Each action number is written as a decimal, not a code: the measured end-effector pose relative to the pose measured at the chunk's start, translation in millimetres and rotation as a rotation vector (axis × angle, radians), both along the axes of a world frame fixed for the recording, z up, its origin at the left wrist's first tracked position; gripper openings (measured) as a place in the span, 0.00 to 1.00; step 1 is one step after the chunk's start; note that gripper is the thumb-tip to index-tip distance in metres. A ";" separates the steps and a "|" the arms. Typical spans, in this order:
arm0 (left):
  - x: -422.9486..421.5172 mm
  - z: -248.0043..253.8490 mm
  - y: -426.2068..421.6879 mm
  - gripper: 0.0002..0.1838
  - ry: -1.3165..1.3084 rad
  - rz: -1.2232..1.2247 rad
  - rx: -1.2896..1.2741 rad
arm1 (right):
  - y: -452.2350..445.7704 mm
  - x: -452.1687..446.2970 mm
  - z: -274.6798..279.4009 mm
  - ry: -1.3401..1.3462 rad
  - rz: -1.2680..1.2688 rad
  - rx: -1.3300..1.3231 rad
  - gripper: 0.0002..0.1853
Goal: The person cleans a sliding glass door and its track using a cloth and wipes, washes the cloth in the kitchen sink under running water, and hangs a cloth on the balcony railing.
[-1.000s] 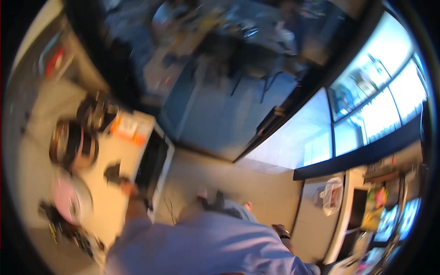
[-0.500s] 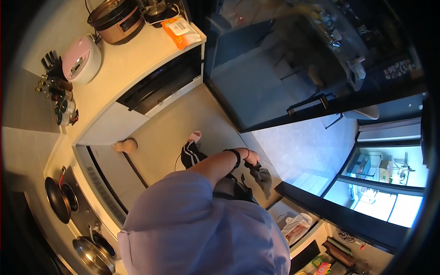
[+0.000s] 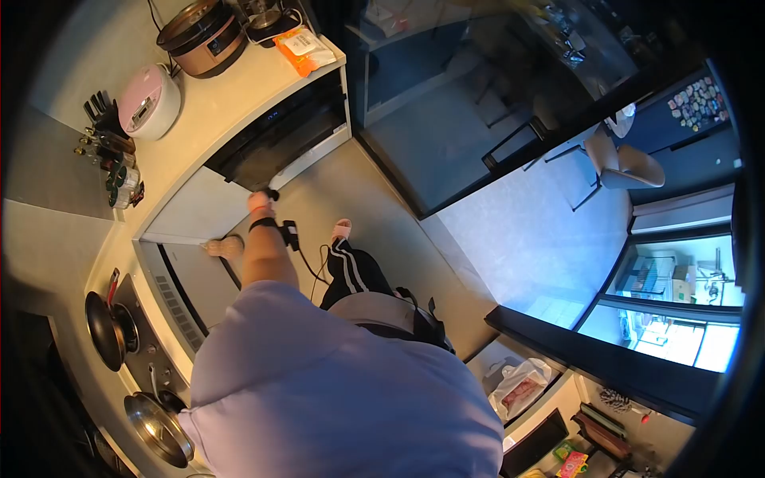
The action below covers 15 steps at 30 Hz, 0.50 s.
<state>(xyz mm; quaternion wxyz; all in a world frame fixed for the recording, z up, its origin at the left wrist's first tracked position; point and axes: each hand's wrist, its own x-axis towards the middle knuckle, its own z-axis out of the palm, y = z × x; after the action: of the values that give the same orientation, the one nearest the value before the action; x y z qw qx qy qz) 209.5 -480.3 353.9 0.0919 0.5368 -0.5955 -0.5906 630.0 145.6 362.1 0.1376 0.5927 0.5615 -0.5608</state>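
My left hand [image 3: 260,203] reaches out in front of the built-in black appliance [image 3: 275,131], fingers closed round something small and dark [image 3: 272,194] that I cannot make out. A black band [image 3: 264,224] is on that wrist. Just right of the wrist a small black device [image 3: 290,234] hangs with a cable running down toward my legs. My right hand does not show.
Counter [image 3: 203,119] holds a pink-white rice cooker [image 3: 150,102], a copper-coloured pot [image 3: 203,44] and a wipes pack [image 3: 304,49]. Pans [image 3: 107,331] sit on the hob at left. A glass door [image 3: 446,143] stands at upper right. A bag [image 3: 522,386] lies lower right.
My left hand has swung from the right side over to the left, toward the black appliance. The dark grey item that hung from it is no longer plain to see. The black device now shows.
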 end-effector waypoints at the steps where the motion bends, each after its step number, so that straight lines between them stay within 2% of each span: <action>1: 9.5 0.3 -21.0 0.07 0.099 0.155 0.070 | 2.0 7.0 -0.7 -0.007 -0.008 -0.004 0.16; 3: 25.8 -65.3 -51.1 0.12 0.382 0.451 0.047 | 6.4 19.1 -0.4 -0.016 -0.041 -0.015 0.16; 5: 59.8 -107.0 -69.0 0.09 -0.527 -0.697 -0.414 | 12.6 33.7 -1.1 -0.026 -0.080 -0.021 0.16; 6: 69.7 -85.6 -46.6 0.09 -0.617 -0.860 -0.220 | 15.8 42.0 -3.3 -0.029 -0.100 -0.024 0.16; 8: 78.6 -6.3 28.9 0.10 -0.674 -0.890 0.296 | 24.3 57.4 -3.6 -0.027 -0.146 -0.023 0.16; 9: 79.7 10.1 45.9 0.10 -0.634 -0.751 0.601 | 28.0 63.4 -2.7 -0.024 -0.177 -0.020 0.16; 10: 78.1 9.3 46.2 0.10 -0.636 -0.754 0.596 | 31.7 68.3 -2.6 -0.017 -0.210 -0.016 0.15; 12: 66.3 2.7 51.9 0.10 -0.100 -0.442 0.671 | 38.8 76.8 2.3 0.013 -0.289 0.003 0.15; 13: 56.8 0.5 53.2 0.10 -0.097 -0.467 0.671 | 42.1 78.6 4.9 0.035 -0.337 0.010 0.15; 15: 35.7 -6.2 44.5 0.19 0.017 -0.180 0.473 | 47.7 77.9 15.6 0.080 -0.406 0.062 0.15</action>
<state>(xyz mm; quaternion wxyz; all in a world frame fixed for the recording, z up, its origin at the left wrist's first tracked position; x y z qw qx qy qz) 245.2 -435.8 347.7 -0.0844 0.4832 -0.4853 -0.7238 707.9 193.3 377.7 -0.0190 0.6748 0.4528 -0.5825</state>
